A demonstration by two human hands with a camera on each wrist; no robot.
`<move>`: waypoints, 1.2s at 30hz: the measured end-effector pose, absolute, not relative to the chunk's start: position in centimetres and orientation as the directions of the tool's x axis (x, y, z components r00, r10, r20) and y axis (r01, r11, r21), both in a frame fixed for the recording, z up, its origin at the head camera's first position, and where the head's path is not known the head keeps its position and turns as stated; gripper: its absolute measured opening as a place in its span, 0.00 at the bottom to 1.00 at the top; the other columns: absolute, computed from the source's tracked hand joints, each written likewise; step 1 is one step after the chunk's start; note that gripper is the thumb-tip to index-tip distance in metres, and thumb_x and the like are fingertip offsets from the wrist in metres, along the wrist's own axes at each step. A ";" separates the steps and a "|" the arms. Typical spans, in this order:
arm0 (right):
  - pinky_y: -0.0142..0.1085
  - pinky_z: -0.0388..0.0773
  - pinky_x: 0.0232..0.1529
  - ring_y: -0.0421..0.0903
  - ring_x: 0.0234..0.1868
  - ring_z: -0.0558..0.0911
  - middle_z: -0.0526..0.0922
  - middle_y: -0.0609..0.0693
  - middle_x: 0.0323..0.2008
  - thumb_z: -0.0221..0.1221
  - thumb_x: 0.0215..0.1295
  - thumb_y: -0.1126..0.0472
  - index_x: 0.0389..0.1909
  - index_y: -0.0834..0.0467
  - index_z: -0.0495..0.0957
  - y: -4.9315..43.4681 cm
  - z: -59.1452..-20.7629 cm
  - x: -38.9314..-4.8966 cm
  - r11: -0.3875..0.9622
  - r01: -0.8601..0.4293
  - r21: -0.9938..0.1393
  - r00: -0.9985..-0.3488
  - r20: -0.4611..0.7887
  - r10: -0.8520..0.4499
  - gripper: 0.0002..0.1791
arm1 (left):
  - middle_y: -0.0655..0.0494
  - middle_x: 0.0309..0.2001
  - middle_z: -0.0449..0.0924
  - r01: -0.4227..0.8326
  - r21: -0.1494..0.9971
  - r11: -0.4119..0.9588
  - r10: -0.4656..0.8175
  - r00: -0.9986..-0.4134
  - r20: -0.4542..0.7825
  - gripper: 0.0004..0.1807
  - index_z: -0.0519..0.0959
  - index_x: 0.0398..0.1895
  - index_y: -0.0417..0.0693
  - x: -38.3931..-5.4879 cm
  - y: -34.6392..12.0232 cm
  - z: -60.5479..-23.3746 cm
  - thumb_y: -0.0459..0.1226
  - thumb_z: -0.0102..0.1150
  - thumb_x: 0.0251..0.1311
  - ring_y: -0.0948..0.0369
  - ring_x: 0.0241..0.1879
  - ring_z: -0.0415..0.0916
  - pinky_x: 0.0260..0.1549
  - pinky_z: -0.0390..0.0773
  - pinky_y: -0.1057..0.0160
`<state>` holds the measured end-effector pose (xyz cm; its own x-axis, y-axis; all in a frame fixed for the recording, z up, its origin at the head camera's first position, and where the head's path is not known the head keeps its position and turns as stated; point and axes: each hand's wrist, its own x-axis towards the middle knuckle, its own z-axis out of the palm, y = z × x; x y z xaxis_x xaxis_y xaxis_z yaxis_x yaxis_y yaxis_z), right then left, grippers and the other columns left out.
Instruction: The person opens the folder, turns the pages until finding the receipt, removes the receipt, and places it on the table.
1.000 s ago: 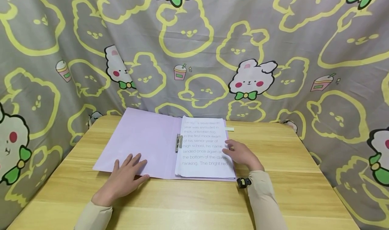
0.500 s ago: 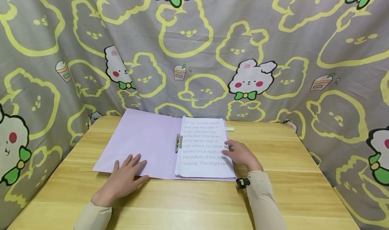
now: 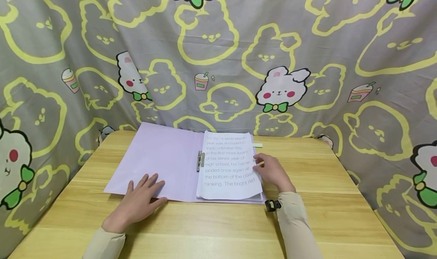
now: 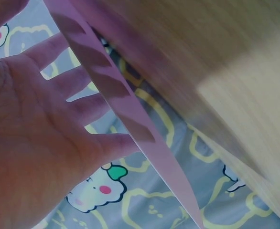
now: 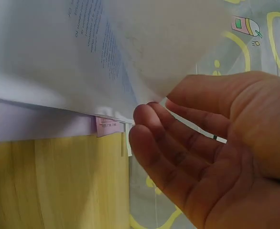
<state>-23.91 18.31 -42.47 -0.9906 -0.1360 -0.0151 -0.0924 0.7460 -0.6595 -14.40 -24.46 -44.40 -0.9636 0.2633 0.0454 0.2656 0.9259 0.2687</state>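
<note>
A light purple folder (image 3: 153,149) lies spread on the table, a metal clip (image 3: 200,161) near its fold. Its right side bears a stack of printed paper, with large English text on the top sheet (image 3: 227,164). My left hand (image 3: 138,202) rests with fingers spread on the lower part of the left cover; the left wrist view shows the fingertips beyond the cover's edge (image 4: 111,86). At the stack's right edge my right hand (image 3: 271,171) pinches the top sheet between thumb and fingers. In the right wrist view this sheet (image 5: 173,38) bends up, apart from the pages (image 5: 35,62) beneath.
A pale green tab (image 3: 258,145) sticks out past the folder's upper right edge. The wooden table (image 3: 211,232) reaches back to a grey patterned curtain (image 3: 157,35). A black band (image 3: 273,206) sits at the right wrist.
The top sheet's right edge has lifted and curled slightly leftward, showing pages below at the lower right corner. My right fingers have closed on it and risen a little. The left hand stays put.
</note>
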 end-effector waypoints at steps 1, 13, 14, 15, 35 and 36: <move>0.52 0.80 0.54 0.58 0.51 0.83 0.84 0.62 0.52 0.62 0.70 0.66 0.62 0.67 0.77 18.3 -42.5 -23.9 0.745 -0.091 -0.661 -0.992 -0.010 -0.130 0.21 | 0.36 0.74 0.65 0.266 0.269 0.926 0.263 -0.964 0.045 0.32 0.77 0.67 0.45 -14.4 -24.5 -44.4 0.54 0.62 0.68 0.31 0.74 0.55 0.62 0.47 0.17; 0.47 0.82 0.50 0.56 0.51 0.84 0.85 0.58 0.49 0.63 0.71 0.61 0.64 0.66 0.74 17.6 -42.3 -24.0 0.693 -0.061 -0.719 -0.995 -0.013 -0.101 0.25 | 0.36 0.74 0.65 0.268 0.273 0.924 0.265 -0.963 0.047 0.32 0.77 0.67 0.45 -14.4 -24.5 -44.4 0.54 0.62 0.68 0.31 0.74 0.55 0.62 0.47 0.17; 0.46 0.82 0.50 0.55 0.51 0.84 0.85 0.58 0.49 0.63 0.70 0.60 0.63 0.66 0.75 17.5 -42.3 -24.1 0.687 -0.054 -0.724 -0.995 -0.017 -0.097 0.24 | 0.36 0.74 0.65 0.269 0.273 0.924 0.266 -0.963 0.048 0.32 0.77 0.67 0.45 -14.4 -24.5 -44.4 0.54 0.62 0.68 0.31 0.74 0.55 0.62 0.47 0.17; 0.46 0.82 0.49 0.55 0.50 0.84 0.85 0.58 0.49 0.63 0.71 0.59 0.62 0.66 0.76 17.4 -42.4 -24.1 0.683 -0.048 -0.729 -0.996 -0.021 -0.092 0.23 | 0.36 0.74 0.65 0.269 0.273 0.924 0.266 -0.963 0.049 0.32 0.77 0.67 0.45 -14.4 -24.5 -44.4 0.54 0.62 0.68 0.31 0.74 0.55 0.62 0.47 0.17; 0.52 0.80 0.57 0.59 0.55 0.83 0.80 0.61 0.62 0.56 0.77 0.57 0.66 0.64 0.73 16.0 -43.3 -24.3 0.651 -0.100 -0.753 -0.991 0.017 -0.133 0.23 | 0.37 0.74 0.65 0.275 0.287 0.918 0.269 -0.961 0.060 0.31 0.78 0.67 0.45 -14.3 -24.6 -44.4 0.54 0.62 0.68 0.31 0.74 0.56 0.62 0.48 0.17; 0.52 0.80 0.57 0.59 0.55 0.83 0.79 0.61 0.62 0.56 0.77 0.57 0.66 0.64 0.73 15.9 -43.4 -24.3 0.647 -0.099 -0.756 -0.991 0.017 -0.132 0.23 | 0.36 0.74 0.65 0.275 0.288 0.917 0.269 -0.961 0.059 0.31 0.78 0.67 0.45 -14.3 -24.6 -44.4 0.54 0.62 0.68 0.31 0.74 0.56 0.62 0.48 0.17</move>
